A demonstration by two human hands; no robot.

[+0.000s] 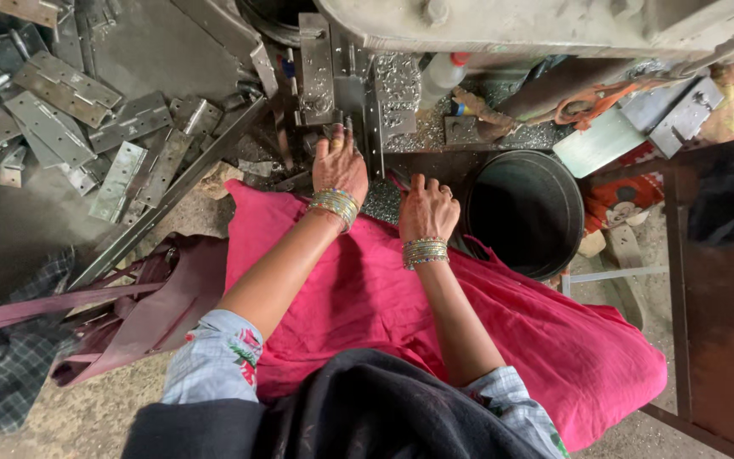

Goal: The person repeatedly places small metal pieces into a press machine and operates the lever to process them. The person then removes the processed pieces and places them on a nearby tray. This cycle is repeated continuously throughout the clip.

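A dusty concrete floor [87, 408] lies in daylight, with a dark wooden table [724, 297] at the right edge.

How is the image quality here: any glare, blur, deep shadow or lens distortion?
Head view: even, soft daylight, no harsh glare; left hand and right hand are sharp; the inside of the black bucket is too dark to read; wide-angle lens bends the edges; the hinge plates show mild sheen.

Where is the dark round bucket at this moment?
In the head view, the dark round bucket stands to the right of the person's right hand, beside the pink cloth and below the machine.
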